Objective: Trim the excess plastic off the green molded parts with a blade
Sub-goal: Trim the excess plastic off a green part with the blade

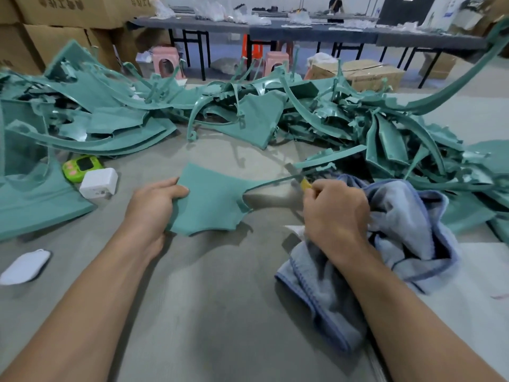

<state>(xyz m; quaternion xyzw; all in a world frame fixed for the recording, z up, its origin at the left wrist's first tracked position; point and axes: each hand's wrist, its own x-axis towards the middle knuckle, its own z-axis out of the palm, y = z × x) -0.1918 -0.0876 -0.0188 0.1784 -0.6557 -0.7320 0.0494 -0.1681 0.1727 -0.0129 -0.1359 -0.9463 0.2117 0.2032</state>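
At the middle of a grey counter [220, 299], in front of a heap of green plastic pieces [261, 117], the left grip [154, 205] is clutching the edge of a green molded part [212, 202], while the right grip [334, 213] is clenching a yellow-handled blade [305, 184] against its thin strip, beside a blue towel [407, 230].

Grey floor [454, 86], long dark tables [303, 31], pink stools [165, 62]; stacked cardboard boxes [55, 23]
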